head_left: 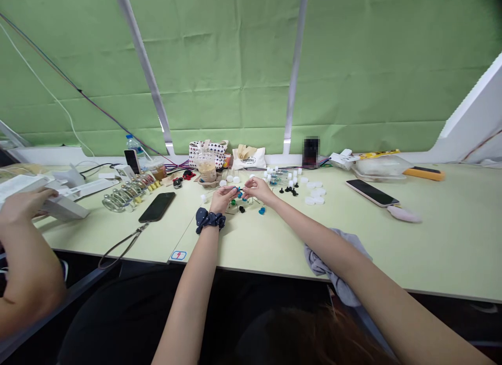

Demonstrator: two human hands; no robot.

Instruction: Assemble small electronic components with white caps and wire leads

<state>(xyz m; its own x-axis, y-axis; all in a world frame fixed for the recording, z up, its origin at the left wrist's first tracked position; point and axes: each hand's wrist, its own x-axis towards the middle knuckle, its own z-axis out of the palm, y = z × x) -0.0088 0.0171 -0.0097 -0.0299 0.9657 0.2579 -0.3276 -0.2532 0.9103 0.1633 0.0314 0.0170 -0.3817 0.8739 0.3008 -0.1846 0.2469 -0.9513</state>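
Observation:
Near the middle of the table, my left hand (223,200) and my right hand (257,190) almost meet, fingertips pinched around a small blue piece (239,189). Its exact kind is too small to make out. Around my fingers lie small green pieces (234,202), a black piece (242,209) and a blue piece (262,210). White round caps (315,193) and several small black pieces (289,190) are spread to the right of my hands. Behind them stand clear little tubes with white tops (279,175).
A black phone (157,207) with a strap and a row of glass-like rings (125,194) are on the left. A co-worker's hand (27,204) holds a white box (65,207). A drink cup (207,169) stands behind my hands. Another phone (372,192) lies at right.

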